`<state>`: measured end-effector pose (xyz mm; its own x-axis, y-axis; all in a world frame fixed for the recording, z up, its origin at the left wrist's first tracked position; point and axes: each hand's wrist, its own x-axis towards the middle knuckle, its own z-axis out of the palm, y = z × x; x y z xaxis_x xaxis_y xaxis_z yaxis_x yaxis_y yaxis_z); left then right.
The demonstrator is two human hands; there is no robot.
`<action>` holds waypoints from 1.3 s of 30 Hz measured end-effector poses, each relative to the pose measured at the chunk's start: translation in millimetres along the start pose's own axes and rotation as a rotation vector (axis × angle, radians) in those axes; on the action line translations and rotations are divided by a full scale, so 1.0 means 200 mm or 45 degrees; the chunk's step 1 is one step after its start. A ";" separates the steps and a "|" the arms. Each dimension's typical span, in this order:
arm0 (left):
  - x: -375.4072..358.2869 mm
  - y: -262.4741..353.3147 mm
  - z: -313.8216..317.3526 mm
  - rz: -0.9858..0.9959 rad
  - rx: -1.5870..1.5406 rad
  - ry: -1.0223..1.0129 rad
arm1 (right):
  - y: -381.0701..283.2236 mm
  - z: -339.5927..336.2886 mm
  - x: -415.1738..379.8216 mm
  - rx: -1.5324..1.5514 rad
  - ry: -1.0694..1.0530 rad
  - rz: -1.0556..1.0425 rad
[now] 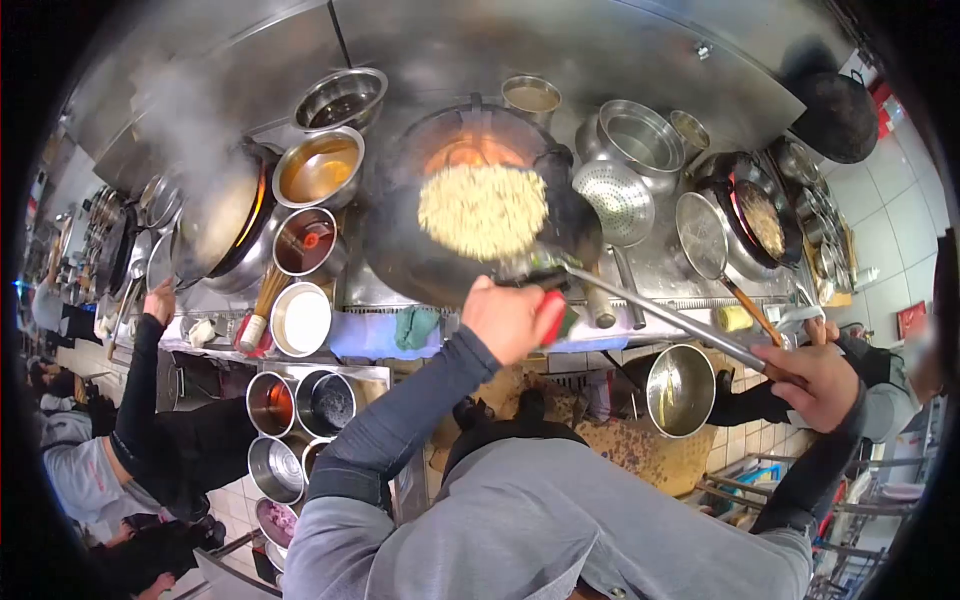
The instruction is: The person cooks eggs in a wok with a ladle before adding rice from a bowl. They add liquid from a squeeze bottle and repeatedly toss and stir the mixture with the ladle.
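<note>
A large dark wok sits over the burner in front of me, orange flame glowing behind it. Pale yellow food, in small pieces blurred by motion, spreads above its middle. At the wok's near rim my left hand is closed, with something red and green beside its fingers. My right hand wraps round the end of a long-handled ladle. That tool slants left to the wok's near edge, where its head is partly hidden.
Left of the wok stand a bowl of amber liquid, a pot of red oil and a white-filled pot. A perforated strainer lies to the right. Co-workers work at a steaming wok at left and another wok at right.
</note>
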<state>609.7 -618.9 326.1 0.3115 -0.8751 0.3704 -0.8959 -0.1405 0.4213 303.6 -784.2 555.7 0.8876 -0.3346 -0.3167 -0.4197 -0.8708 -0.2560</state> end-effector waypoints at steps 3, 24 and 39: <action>0.10 -0.03 0.00 0.174 0.070 0.137 | -0.03 0.06 0.20 -0.038 -0.023 -0.020; 0.05 -0.06 0.07 -0.070 0.031 -0.349 | -0.03 0.08 0.28 -0.108 0.007 -0.081; 0.15 -0.45 0.43 0.030 0.123 -0.005 | 0.10 0.83 0.56 0.188 0.297 0.043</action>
<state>671.9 -672.0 228.6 0.2888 -0.8804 0.3761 -0.9295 -0.1636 0.3306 364.1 -779.2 364.0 0.8851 -0.4515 -0.1131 -0.4580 -0.8015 -0.3844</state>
